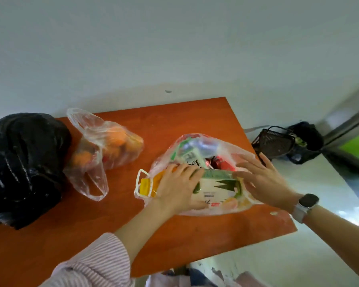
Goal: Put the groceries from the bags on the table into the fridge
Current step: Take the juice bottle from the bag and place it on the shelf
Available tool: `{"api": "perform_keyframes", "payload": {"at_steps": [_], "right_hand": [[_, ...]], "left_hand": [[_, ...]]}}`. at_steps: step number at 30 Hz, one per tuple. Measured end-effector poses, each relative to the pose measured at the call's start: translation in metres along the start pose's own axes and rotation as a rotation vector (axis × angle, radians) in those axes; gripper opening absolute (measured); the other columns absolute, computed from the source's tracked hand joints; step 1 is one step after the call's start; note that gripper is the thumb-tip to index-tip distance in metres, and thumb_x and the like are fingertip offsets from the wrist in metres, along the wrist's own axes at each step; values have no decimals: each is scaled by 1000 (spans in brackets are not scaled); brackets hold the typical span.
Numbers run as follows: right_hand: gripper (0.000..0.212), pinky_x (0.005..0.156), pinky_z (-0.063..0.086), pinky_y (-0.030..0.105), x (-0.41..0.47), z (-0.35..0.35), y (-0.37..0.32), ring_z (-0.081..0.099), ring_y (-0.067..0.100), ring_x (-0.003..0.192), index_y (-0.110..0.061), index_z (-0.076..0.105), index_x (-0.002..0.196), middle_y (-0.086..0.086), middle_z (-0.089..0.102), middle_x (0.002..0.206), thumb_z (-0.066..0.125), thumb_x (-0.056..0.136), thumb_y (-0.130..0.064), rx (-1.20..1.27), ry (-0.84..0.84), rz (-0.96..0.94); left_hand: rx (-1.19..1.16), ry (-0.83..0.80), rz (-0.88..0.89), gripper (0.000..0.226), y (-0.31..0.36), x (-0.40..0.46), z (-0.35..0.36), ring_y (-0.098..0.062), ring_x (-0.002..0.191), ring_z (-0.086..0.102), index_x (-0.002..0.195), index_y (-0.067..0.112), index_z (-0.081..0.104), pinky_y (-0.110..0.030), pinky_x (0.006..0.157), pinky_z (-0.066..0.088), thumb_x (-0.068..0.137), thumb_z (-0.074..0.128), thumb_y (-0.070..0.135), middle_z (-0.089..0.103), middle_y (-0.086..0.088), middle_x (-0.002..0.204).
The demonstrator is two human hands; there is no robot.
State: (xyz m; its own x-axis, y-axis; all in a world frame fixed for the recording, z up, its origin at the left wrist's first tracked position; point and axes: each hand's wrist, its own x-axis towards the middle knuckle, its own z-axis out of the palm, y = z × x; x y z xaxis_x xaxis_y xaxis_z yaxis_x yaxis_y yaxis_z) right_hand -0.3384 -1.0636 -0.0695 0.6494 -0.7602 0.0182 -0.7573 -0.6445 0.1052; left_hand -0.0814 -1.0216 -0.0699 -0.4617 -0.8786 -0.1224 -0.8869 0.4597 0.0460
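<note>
Three bags sit on the orange table (174, 241). Nearest me is a clear plastic bag (226, 148) holding packaged groceries, among them a green and white carton (216, 187). My left hand (178, 185) grips the carton's left end, thumb underneath. My right hand (263, 179) lies with spread fingers against the bag's right side, beside the carton. A second clear bag (112, 150) holds orange fruit, left of centre. A black bag (23, 162) stands at the far left, its contents hidden.
A dark basket (276, 143) and a dark bag (307, 139) sit on the floor past the table's right edge. A white wall runs behind the table. No fridge is in view.
</note>
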Motion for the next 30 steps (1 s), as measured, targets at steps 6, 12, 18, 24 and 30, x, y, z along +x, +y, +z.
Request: {"api": "perform_keyframes", "payload": {"at_steps": [6,12,18,24,30], "right_hand": [[56,112,21,39,-35,18,12,28,18,136,-28,55,122,-10,40,142,15,86,-43,517,-129,430],[40,102,37,19,-44,45,-4,28,9,129,-25,40,126,-6,24,145,54,89,-21,961,-14,394],[43,79,52,19,-52,46,-3,43,1,120,-29,48,121,-11,37,135,49,90,-1,1354,60,490],[46,84,41,11,-59,66,-6,45,15,111,-18,42,128,6,42,124,50,88,3,1070,156,569],[49,101,33,33,-49,98,-8,41,24,122,-22,40,136,1,40,141,49,89,-9,710,-32,532]], "left_hand": [[107,-17,23,90,30,8,5,-26,140,17,147,25,3,-51,113,8,78,36,72,13,-6,155],[158,-124,-65,108,32,18,5,-31,139,19,146,31,-4,-51,113,13,64,43,85,12,-8,155],[160,-47,-44,108,24,23,7,-24,128,38,145,32,12,-41,107,29,58,34,92,34,-4,146],[112,55,-33,102,19,27,11,-20,113,55,133,28,42,-39,97,42,58,19,94,57,0,128],[146,161,10,94,18,25,12,-24,97,59,122,22,56,-39,83,47,63,27,89,65,-3,109]]}}
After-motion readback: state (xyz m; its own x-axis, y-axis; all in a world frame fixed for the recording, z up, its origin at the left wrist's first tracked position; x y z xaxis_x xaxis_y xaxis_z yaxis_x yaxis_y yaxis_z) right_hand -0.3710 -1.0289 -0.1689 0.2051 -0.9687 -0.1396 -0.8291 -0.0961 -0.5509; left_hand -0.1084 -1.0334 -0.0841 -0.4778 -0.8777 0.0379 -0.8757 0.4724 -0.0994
